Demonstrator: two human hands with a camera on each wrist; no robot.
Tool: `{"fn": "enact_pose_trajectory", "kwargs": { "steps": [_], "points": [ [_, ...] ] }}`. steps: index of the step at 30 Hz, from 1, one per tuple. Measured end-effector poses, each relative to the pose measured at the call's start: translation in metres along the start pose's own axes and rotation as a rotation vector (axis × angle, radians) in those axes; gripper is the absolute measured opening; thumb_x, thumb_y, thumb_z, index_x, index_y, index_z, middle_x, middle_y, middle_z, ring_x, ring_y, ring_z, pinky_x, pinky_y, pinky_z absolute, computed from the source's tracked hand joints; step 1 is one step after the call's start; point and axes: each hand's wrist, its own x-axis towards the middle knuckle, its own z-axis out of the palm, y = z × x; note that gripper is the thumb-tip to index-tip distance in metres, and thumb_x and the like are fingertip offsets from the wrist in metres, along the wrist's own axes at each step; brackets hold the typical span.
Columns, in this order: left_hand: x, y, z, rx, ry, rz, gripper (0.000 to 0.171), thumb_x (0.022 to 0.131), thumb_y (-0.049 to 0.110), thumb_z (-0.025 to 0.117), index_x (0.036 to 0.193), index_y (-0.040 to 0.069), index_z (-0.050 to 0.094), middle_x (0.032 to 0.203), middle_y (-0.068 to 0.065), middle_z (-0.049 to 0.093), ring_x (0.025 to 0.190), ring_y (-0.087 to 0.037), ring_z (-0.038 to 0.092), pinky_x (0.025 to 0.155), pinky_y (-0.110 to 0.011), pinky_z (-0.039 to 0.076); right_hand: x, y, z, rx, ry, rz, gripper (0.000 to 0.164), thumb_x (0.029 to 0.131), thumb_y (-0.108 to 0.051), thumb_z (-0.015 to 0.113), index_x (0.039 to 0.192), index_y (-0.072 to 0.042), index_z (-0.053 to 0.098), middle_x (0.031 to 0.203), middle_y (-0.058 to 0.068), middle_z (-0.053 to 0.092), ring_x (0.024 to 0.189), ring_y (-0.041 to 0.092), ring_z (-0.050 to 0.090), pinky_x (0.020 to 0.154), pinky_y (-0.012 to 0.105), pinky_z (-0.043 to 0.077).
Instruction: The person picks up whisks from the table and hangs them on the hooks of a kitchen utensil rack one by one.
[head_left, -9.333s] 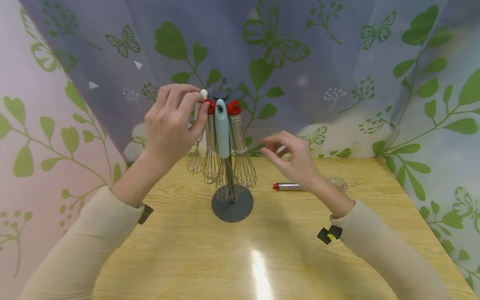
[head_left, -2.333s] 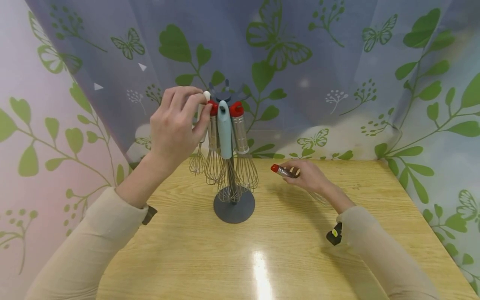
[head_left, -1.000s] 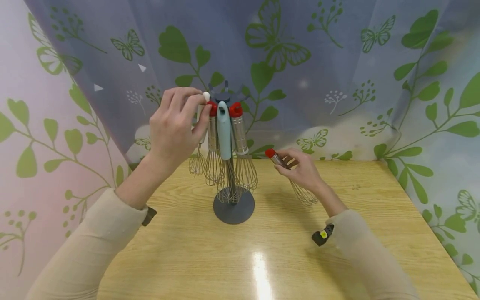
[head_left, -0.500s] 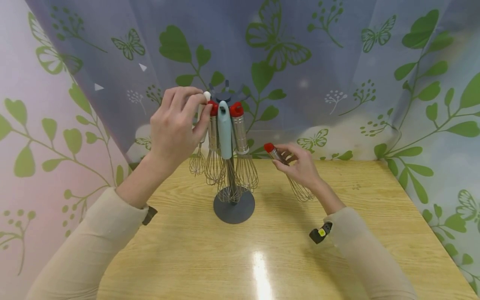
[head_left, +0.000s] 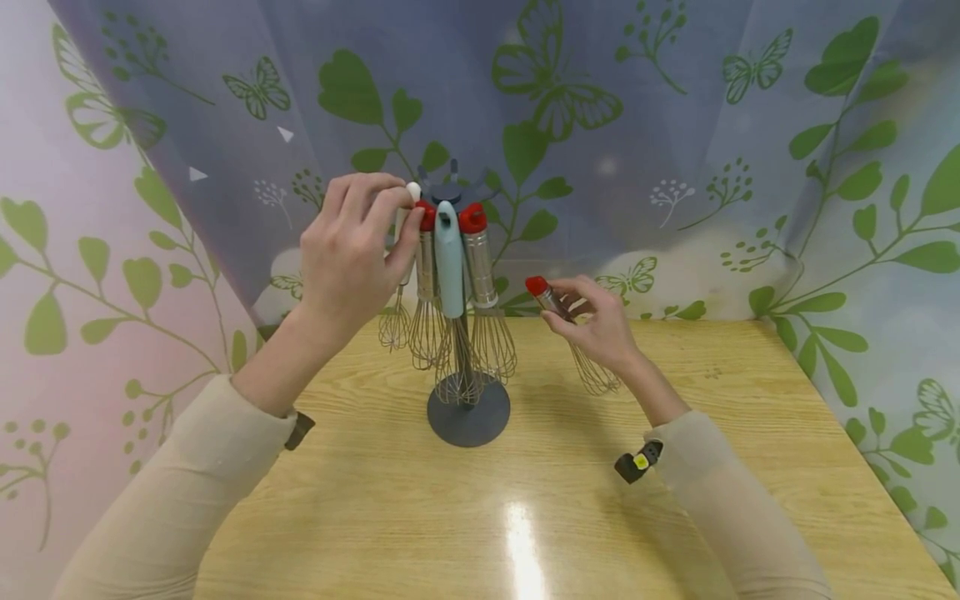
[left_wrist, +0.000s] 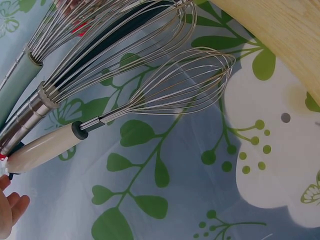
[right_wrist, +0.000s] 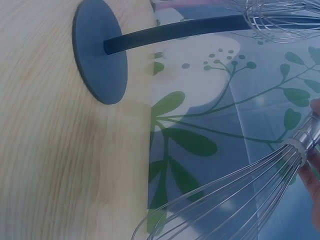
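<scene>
My left hand is at the top of the dark whisk stand, thumb and fingertips curled at the white end of a small cream-handled whisk. That whisk hangs at the left, its handle mostly covered by the hand in the head view. Beside it hang a red-capped steel whisk, a light blue-handled whisk and another red-capped whisk. To the right of the stand, my right hand grips a steel-handled whisk by its handle, red end up and wires slanting down.
The stand's round base rests on a wooden table. Bare hooks show at the back of its top. A curtain with leaves and butterflies closes off the back and sides.
The right hand took hold of the whisk that lay on the table, lifted it, and tilted its red end upward. Lately it has risen slightly toward the stand. The left hand has stayed in place.
</scene>
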Motion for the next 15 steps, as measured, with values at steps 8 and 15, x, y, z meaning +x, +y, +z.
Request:
{"fn": "enact_pose_trajectory", "kwargs": {
  "steps": [8,15],
  "points": [
    [0.0,0.0,0.001,0.001,0.007,0.001,0.018,0.104,0.016,0.063,0.103,0.0,0.069,0.11,-0.017,0.072,0.107,-0.036,0.065,0.061,-0.044,0.06,0.006,-0.007,0.0,0.018,0.025,-0.029,0.041,0.081,0.008,0.083,0.12,0.006,0.072,0.1,0.023,0.074,0.085,0.002,0.065,0.071,0.012,0.058],
    [0.001,0.001,0.001,-0.01,0.023,-0.007,0.015,0.104,0.014,0.063,0.103,0.001,0.07,0.11,-0.016,0.072,0.106,-0.035,0.065,0.061,-0.046,0.059,0.013,-0.013,-0.002,0.017,0.042,-0.058,0.042,0.079,0.01,0.083,0.119,0.006,0.072,0.098,0.023,0.073,0.083,0.0,0.064,0.071,0.011,0.058]
  ]
}}
